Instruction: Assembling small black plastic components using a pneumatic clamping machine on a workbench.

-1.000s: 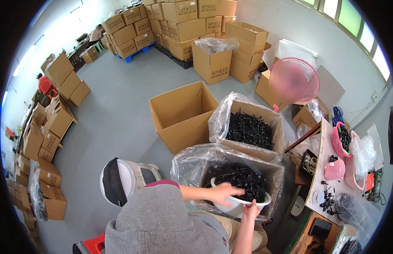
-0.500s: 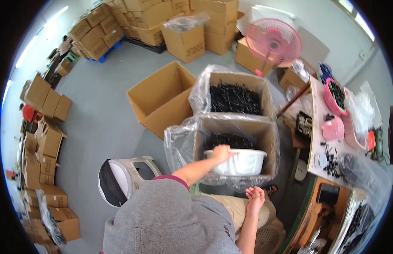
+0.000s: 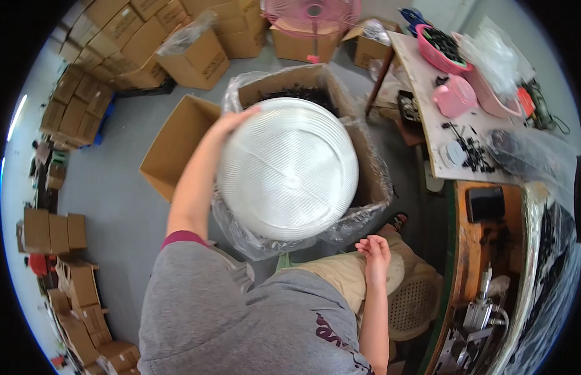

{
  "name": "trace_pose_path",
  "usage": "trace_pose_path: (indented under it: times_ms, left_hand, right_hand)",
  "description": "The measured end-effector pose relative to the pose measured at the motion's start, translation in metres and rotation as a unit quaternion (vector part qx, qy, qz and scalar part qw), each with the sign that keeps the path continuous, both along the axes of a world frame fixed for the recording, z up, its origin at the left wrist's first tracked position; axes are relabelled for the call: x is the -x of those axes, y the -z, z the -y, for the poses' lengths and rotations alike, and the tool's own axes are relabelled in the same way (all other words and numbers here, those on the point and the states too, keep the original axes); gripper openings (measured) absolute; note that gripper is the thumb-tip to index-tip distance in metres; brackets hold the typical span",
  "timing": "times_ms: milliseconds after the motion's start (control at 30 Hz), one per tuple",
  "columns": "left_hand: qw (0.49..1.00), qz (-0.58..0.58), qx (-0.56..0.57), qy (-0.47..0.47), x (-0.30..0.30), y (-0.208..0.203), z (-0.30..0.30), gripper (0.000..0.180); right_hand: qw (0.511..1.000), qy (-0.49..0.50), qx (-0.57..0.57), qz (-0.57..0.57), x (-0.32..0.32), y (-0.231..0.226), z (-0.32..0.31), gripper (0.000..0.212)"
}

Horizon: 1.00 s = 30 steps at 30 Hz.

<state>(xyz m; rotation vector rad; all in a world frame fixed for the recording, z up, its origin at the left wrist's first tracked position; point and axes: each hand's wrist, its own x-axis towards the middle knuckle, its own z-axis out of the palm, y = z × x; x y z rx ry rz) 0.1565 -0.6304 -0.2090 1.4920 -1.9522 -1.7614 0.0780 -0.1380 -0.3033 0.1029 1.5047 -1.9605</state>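
My left hand (image 3: 235, 120) grips the rim of a large round white plastic basket (image 3: 290, 172), its fingers partly hidden behind the edge. The basket is tilted up so its ribbed underside faces me. It hangs over two cardboard boxes lined with clear plastic film and covers most of the nearer box (image 3: 373, 165). Small black parts (image 3: 303, 95) show in the farther box (image 3: 284, 80); whatever lies in the nearer box is mostly hidden. My right hand (image 3: 375, 251) is beside my knee, fingers loosely bent and apart, with nothing in it.
An open cardboard box (image 3: 178, 140) stands left of the lined boxes. At the right, a white table (image 3: 421, 94) bears a pink basket (image 3: 437, 53), a pink container (image 3: 455, 95) and scattered black parts (image 3: 471, 150). Behind is a pink fan (image 3: 312, 19). A wooden bench (image 3: 468, 250) is close on the right.
The white basket has come up out of the nearer box and tipped, turning its underside toward me. My left hand rose with it to the left. My right hand stays near my knee.
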Motion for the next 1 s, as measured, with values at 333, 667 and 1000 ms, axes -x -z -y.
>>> trace_pose_path:
  times_ms: [333,667,1000]
  left_hand:
    - [0.971,-0.121,0.101,-0.18,-0.066,-0.123,-0.004,0.055]
    - [0.949,-0.217,0.197,0.118,0.008,-0.217,-0.105,0.037]
    - [0.566,-0.448,0.498,0.481,0.053,-0.219,-0.285,0.05]
  right_hand:
    - [0.999,0.033,0.035,-0.02,-0.007,-0.017,-0.017,0.013]
    - [0.967,0.106,-0.108,-0.205,-0.046,-0.126,-0.046,0.009]
    - [0.822,-0.057,-0.126,-0.553,-0.029,-0.222,-0.124,0.049]
